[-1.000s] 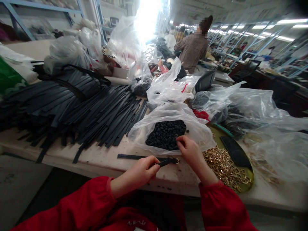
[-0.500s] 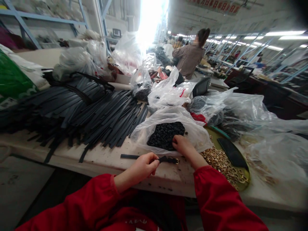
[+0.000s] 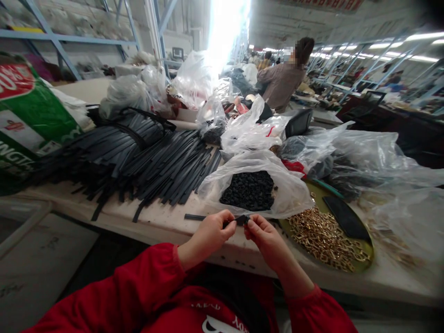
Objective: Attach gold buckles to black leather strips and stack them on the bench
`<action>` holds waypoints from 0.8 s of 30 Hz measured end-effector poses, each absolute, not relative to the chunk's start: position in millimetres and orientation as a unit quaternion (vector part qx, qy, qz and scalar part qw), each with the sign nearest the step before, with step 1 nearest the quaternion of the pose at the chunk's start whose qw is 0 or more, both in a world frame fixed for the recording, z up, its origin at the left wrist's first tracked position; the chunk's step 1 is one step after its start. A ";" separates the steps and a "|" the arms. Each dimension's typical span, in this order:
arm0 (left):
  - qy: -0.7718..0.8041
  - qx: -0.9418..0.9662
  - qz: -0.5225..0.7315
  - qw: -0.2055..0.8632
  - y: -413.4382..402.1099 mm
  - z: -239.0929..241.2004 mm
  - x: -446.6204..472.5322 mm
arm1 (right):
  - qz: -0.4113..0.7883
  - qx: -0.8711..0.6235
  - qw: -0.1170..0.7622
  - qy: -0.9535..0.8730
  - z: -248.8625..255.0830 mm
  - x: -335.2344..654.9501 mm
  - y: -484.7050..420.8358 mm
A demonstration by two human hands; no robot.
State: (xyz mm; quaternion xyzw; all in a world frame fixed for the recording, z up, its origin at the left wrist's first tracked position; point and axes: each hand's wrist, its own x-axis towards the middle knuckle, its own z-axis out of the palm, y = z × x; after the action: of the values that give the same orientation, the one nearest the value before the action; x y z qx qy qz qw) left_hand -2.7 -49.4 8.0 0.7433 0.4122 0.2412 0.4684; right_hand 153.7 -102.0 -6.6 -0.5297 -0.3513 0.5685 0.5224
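Pinched in my left hand [image 3: 212, 232] is a black strap [image 3: 194, 217], its flat tail sticking out to the left over the table edge. The fingertips of my right hand [image 3: 265, 237] are closed on the strap's other end, where its gold buckle is hidden. Whether a small black piece is also between those fingers I cannot tell. Just beyond both hands lies an open clear plastic bag [image 3: 294, 190] full of small black pieces [image 3: 248, 190]. To the right of my right hand, gold buckles [image 3: 321, 233] are heaped in a round yellowish tray [image 3: 369, 249].
Many long black strips [image 3: 166, 166] are piled on the table [image 3: 166, 224] at the left, beside a green printed sack [image 3: 38, 111]. A dark flat pad [image 3: 343, 217] lies in the tray. More plastic bags [image 3: 367, 152] crowd the back and right. A person [image 3: 282, 83] stands beyond.
My right hand has left the bag of black pieces and come to the buckle end of the strap, meeting my left hand. The view has shifted slightly left.
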 end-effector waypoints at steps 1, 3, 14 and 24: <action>0.414 0.750 0.242 0.456 -50.7 7.2 -3.1 | 0.551 -0.539 0.524 -0.363 -7.6 153.6 -102.9; 0.417 0.759 0.239 0.439 -53.0 6.6 -3.6 | 0.507 -0.559 0.525 -0.394 -8.8 154.2 -104.5; 0.391 0.784 0.112 0.469 -51.6 3.8 -11.8 | 0.513 -0.548 0.427 -0.503 -12.8 164.2 -115.3; 0.375 0.751 0.132 0.528 -59.1 -2.7 -12.7 | 0.608 -0.544 0.444 -0.371 -20.3 161.4 -118.8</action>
State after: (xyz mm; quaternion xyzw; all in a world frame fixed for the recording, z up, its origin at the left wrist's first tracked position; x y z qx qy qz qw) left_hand -12.7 -59.1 -2.7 0.7507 0.3752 0.1318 0.5275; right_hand 161.4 -118.8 -20.3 -0.5438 -0.3709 0.6078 0.4441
